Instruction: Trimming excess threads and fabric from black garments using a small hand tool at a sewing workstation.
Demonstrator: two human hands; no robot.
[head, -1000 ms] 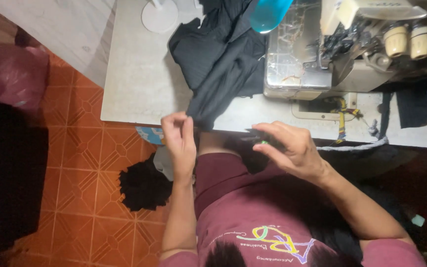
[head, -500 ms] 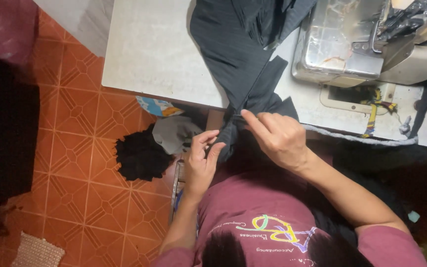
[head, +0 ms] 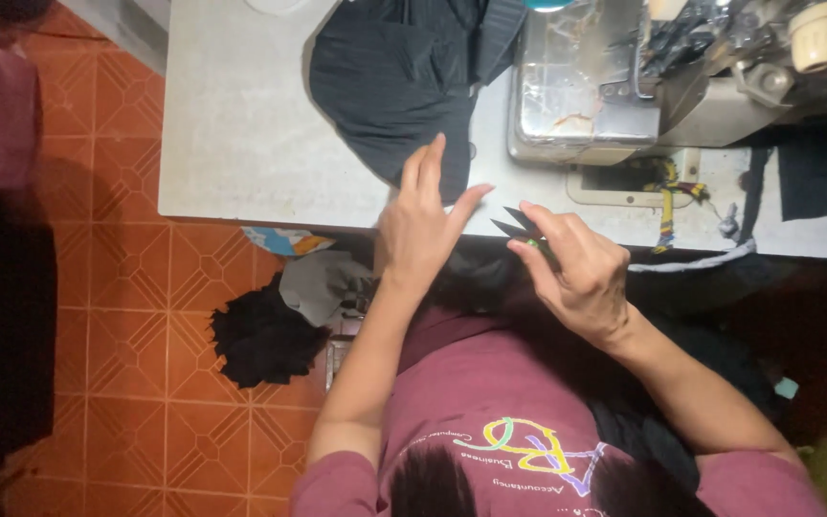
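Orange floor tiles border the worktop, where the left hand, fingers spread, flattens black cloth at the near edge while the right hand grips snips.

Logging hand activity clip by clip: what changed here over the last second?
The left hand let go of the dark fabric and now lies open on it. The right hand holds small snips, blades apart. The sewing machine and table look unchanged.
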